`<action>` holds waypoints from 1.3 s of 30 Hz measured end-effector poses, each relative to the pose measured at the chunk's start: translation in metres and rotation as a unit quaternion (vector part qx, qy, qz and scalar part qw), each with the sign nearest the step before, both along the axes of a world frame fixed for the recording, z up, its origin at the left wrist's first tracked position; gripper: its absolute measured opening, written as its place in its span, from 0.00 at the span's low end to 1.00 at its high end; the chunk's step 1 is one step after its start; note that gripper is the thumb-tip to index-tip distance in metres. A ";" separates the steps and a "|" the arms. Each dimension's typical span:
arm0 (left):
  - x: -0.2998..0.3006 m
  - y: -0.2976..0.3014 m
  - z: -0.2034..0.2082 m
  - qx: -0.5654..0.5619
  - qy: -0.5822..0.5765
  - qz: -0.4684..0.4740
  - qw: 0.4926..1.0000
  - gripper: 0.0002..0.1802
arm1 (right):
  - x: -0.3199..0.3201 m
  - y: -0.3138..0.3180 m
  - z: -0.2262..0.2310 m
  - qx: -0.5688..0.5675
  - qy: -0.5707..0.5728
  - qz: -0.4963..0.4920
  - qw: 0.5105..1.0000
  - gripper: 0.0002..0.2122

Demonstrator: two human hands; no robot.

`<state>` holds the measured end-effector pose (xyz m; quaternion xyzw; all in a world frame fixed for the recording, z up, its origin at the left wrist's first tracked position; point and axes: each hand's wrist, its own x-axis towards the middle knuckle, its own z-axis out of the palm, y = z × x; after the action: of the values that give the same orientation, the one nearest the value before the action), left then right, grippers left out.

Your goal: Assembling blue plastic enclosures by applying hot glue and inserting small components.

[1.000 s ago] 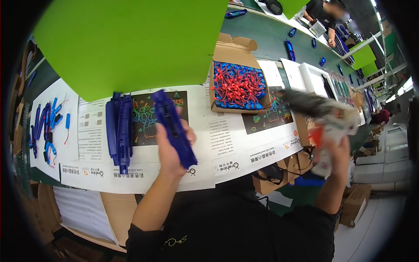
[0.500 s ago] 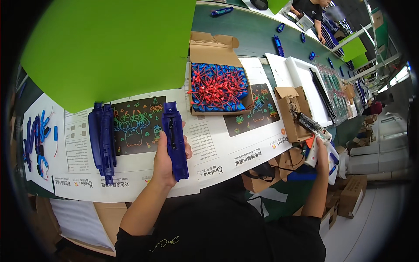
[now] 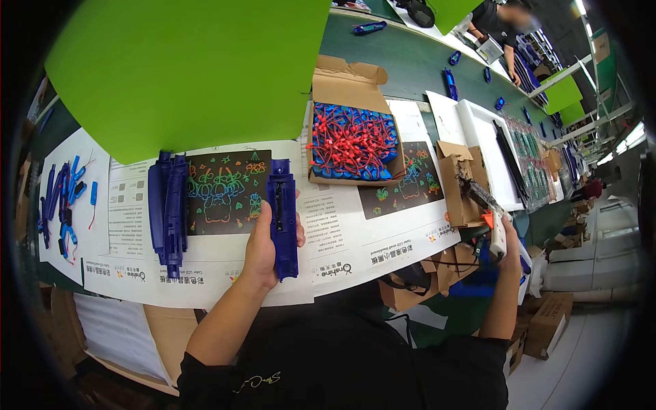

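My left hand (image 3: 262, 249) is closed round a long dark-blue plastic housing (image 3: 287, 256), held upright over the printed sheets with its hollow side and a black strip inside showing. My right hand (image 3: 511, 247) grips a white glue gun (image 3: 498, 239) with an orange trigger, at the right edge of the bench. Its dark, crusted front end points up and left into a small open cardboard box (image 3: 462, 205). Left of my left hand, several similar blue housings (image 3: 169, 219) lie side by side on the paper.
Ahead is an open cardboard box (image 3: 384, 179) of blue battery packs with red leads. A green panel (image 3: 184, 75) rises at the far left. Loose blue cells and parts (image 3: 65, 205) lie at left. A white foam tray (image 3: 482, 130) stands at right; a co-worker (image 3: 497, 27) is beyond.
My view has shifted slightly, so the scene sits further right. The glue gun has tilted a little at the small box. My left hand still holds the housing.
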<state>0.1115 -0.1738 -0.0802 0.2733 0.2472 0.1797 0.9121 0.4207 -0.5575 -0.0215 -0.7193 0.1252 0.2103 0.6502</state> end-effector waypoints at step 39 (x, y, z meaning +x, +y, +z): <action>0.012 -0.019 0.006 0.084 0.047 -0.108 0.989 0.22 | -0.128 0.209 0.041 -0.074 -0.375 0.281 0.880 0.06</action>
<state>0.1240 -0.1930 -0.0742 0.3822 0.2427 0.0870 0.8874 0.2922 -0.3482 0.0195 -0.7951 -0.3204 0.0886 0.5073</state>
